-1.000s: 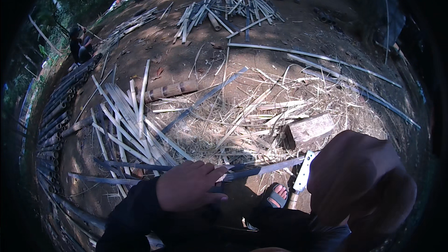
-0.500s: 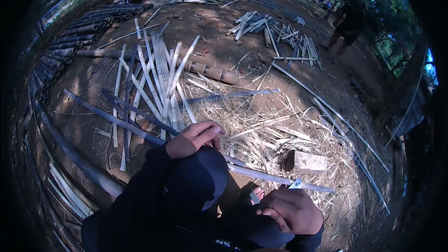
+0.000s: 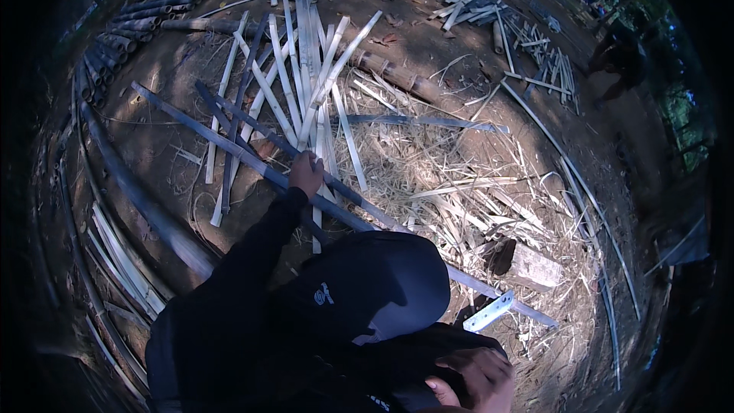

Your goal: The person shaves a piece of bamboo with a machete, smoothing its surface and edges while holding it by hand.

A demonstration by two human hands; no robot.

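My left hand (image 3: 306,174) is stretched out to the dark bamboo strips on the ground, its fingers curled on one long strip (image 3: 354,196). A second long dark strip (image 3: 200,129) runs alongside, nearer to me. My right hand (image 3: 478,378) is by my right knee, fingers bent and thumb a little apart; whatever may be inside it is hidden. Just beyond that knee shows a flat pale metal piece with holes (image 3: 489,312), its lower end hidden by my leg. It overlaps the end of a dark strip.
Pale split bamboo strips (image 3: 310,69) lie in a crossed pile ahead. Shavings (image 3: 459,176) surround a wood block (image 3: 535,266). Bamboo poles (image 3: 141,24) are stacked at far left, and a thick pole (image 3: 145,183) curves along my left. Another person (image 3: 618,57) is at far right.
My left hand has left my knee and reached forward onto a dark strip. My right hand sits lower in the picture, baring more of the metal piece. The view has shifted.
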